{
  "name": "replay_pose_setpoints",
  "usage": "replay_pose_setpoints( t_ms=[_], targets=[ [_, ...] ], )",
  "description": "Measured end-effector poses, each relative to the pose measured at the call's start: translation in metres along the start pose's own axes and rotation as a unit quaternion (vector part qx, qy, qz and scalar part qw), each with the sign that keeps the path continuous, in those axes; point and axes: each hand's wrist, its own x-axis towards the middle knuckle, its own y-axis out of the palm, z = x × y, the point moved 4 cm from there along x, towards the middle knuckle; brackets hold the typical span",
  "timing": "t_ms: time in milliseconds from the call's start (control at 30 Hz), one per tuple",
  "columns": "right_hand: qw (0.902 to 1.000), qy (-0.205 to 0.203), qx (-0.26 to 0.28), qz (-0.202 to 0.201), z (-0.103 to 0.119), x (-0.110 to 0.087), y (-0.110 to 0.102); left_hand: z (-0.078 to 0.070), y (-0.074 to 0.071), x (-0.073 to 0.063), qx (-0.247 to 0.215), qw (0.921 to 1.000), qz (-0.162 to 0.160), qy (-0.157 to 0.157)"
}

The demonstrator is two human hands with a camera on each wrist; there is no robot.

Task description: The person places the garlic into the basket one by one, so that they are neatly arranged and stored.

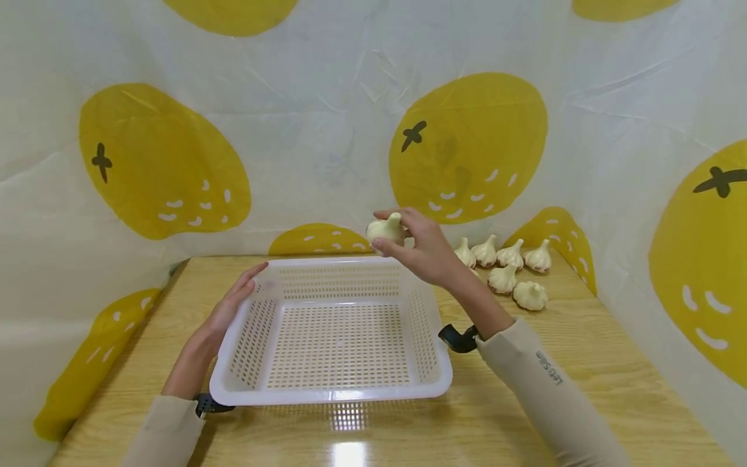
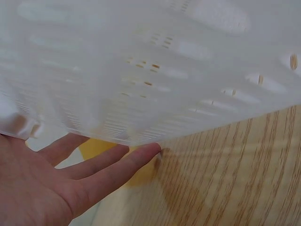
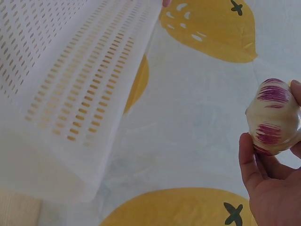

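Note:
A white perforated plastic basket [image 1: 340,393] stands on the wooden table in front of me, with only bare mesh floor showing inside. At its left side, my left hand [image 1: 229,303] holds the rim, thumb at the edge and fingers along the outer wall. Seen from below in the left wrist view, its fingers [image 2: 113,181] stretch up against the basket's outside. Above the back right corner, my right hand [image 1: 421,250] grips a garlic bulb [image 1: 385,229] between thumb and fingers, stem up. Purple streaks mark this bulb [image 3: 273,115] in the right wrist view.
Several more garlic bulbs [image 1: 503,279] sit at the back right of the table [image 1: 560,363], partly behind my right forearm. A white cloth [image 1: 327,162] with large yellow fruit prints hangs behind and beside the table.

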Motion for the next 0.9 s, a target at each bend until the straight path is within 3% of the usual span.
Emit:
replay_pose_setpoints(
  t_ms=[300,900],
  targets=[
    [0.9998,-0.009,-0.001,0.017,0.009,0.005,0.008,-0.003,0.001,0.003,0.013,0.9999,0.009,0.008],
    [0.9986,-0.016,-0.001,0.05,0.019,0.019,0.04,0.002,0.001,0.001,0.003,1.0,0.004,-0.007]
  ],
)
